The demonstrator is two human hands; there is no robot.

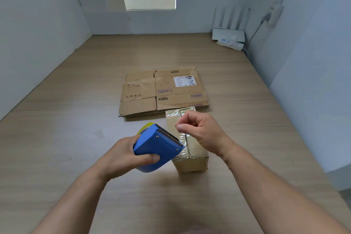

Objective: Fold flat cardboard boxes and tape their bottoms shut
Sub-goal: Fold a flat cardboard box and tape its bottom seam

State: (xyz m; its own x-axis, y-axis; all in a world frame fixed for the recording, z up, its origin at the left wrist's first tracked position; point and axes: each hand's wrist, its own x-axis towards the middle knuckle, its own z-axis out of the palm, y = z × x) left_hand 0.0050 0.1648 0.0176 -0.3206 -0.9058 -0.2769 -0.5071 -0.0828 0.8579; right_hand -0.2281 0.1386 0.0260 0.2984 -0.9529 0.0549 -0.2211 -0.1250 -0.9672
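Your left hand (123,157) grips the blue tape dispenser (157,146), its toothed blade facing up. Your right hand (201,131) hovers with fingers curled, thumb against forefinger, nothing visible between them. Beneath both, the small taped cardboard box (191,165) stands mid-floor on the wooden floor (76,138), just beside the flattened cardboard boxes (163,91) behind it.

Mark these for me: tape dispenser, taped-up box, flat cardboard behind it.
tape dispenser (157,147): head view, on its blue side plate.
taped-up box (191,164): head view, on its near side wall.
flat cardboard (139,89): head view, on its left panel.
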